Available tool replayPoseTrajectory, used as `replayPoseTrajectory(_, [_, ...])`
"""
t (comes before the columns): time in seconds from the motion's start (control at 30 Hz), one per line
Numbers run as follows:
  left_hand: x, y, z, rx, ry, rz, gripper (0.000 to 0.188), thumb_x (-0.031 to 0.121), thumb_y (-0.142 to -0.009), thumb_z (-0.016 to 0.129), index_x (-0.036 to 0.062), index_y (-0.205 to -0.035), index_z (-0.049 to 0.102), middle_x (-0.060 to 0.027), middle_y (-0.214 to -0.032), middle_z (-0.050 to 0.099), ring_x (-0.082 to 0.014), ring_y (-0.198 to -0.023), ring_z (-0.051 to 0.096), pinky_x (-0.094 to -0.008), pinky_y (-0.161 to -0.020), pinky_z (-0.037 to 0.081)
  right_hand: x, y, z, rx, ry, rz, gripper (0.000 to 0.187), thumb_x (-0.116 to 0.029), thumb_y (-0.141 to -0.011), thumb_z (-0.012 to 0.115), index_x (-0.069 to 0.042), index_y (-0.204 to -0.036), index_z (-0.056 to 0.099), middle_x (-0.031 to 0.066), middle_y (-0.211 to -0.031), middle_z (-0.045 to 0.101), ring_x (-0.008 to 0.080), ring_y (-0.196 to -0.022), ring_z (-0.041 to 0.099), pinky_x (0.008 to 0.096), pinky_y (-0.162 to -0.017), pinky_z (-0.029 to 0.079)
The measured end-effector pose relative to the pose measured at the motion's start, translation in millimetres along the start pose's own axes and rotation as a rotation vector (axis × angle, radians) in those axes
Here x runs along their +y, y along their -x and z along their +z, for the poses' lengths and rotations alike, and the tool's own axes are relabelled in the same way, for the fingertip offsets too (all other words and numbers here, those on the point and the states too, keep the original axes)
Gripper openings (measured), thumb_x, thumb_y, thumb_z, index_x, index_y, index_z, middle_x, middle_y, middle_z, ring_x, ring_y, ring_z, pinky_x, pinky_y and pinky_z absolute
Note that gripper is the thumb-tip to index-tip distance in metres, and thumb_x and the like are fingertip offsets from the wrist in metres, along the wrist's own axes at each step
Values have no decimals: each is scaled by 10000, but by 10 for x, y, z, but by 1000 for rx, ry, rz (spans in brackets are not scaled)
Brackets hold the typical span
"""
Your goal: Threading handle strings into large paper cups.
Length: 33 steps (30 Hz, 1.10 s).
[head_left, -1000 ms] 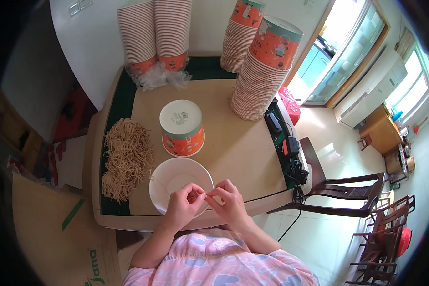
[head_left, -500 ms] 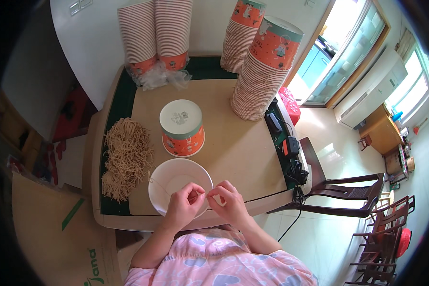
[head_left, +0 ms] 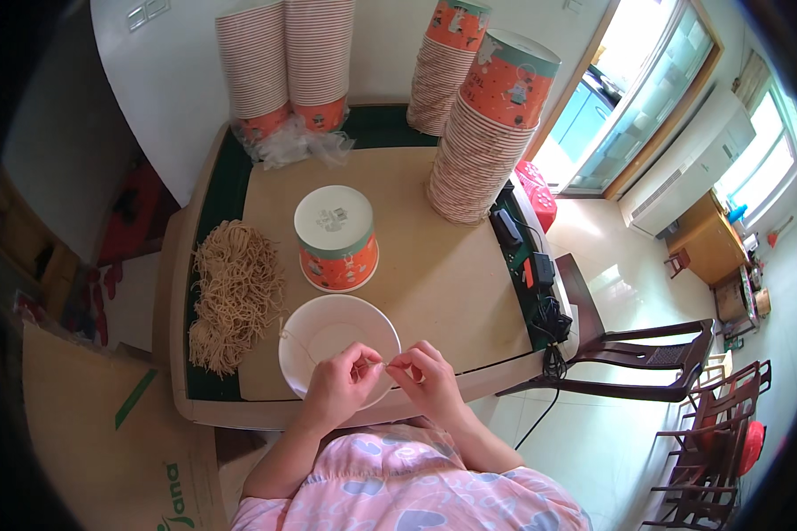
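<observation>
A white paper bucket [head_left: 314,311] stands mouth up at the table's near edge, right under my hands. A thin tan cord [head_left: 285,333] passes over its left rim and trails inside toward my fingers. My left hand [head_left: 344,382] and my right hand [head_left: 425,379] are both closed, pinching the cord's end between fingertips that nearly meet over the bucket's near right rim. The fingers hide most of that end. Just behind stands an upturned orange paper bucket [head_left: 338,257] with a white base. A heap of loose tan cords [head_left: 232,296] lies to the left.
Tall stacks of nested paper buckets [head_left: 483,159] rise at the back right, others [head_left: 319,62] at the back left beside crumpled clear plastic [head_left: 297,146]. Black adapters and cables [head_left: 545,283] line the table's right edge. A dark wooden chair [head_left: 646,354] stands beyond it, a cardboard box [head_left: 106,425] at lower left.
The white bucket has shifted slightly to the right. My fingertips have drawn closer together, with both hands still pinching the cord.
</observation>
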<state>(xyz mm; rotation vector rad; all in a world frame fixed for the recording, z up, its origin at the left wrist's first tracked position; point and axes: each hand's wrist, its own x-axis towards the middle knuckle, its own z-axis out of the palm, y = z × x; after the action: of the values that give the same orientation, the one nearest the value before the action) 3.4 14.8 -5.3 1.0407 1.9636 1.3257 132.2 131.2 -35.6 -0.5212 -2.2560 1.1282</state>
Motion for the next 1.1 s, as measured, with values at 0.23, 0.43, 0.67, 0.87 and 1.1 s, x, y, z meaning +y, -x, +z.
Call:
replayPoseTrajectory(0.23, [10, 34, -40, -57, -102, 85, 118, 115, -827, 670, 15, -885, 649, -101, -766, 633, -204, -621, 628, -312, -586, 493, -50, -9, 58, 122, -78, 76, 101, -62, -785, 709, -77, -838, 624, 41, -786, 553, 144, -565, 498, 277, -511, 423])
replayPoseTrajectory(0.43, [42, 16, -23, -58, -35, -62, 145, 132, -843, 667, 20, -934, 652, -115, -769, 648, -177, -639, 640, -309, -588, 498, -37, -6, 90, 167, -108, 37, 126, -36, -773, 718, -73, -845, 620, 44, -844, 580, 109, -531, 467, 249, -482, 405])
replayPoseTrajectory(0.67, [-76, 8, 15, 4, 39, 47, 140, 122, -844, 664, 14, -932, 650, -129, -783, 656, -199, -674, 664, -310, -602, 508, -65, -16, 95, 156, -199, -76, 129, 0, -779, 704, -47, -850, 607, 65, -946, 643, 89, -526, 477, 223, -466, 400])
replayPoseTrajectory(0.87, [-104, 17, 8, -53, -89, 61, 115, 105, -829, 668, 5, -881, 646, -141, -806, 661, -253, -705, 675, -325, -617, 520, -57, -40, 121, 92, -213, -105, 118, 22, -790, 679, -38, -854, 600, 71, -860, 653, 111, -545, 517, 234, -470, 414])
replayPoseTrajectory(1.1, [-98, 25, 3, -17, -46, 25, 108, 95, -832, 663, 14, -901, 644, -131, -754, 655, -230, -665, 667, -324, -592, 507, -51, -27, 98, 69, -151, -37, 118, 6, -787, 694, -41, -853, 609, 53, -813, 635, 126, -542, 521, 239, -475, 418])
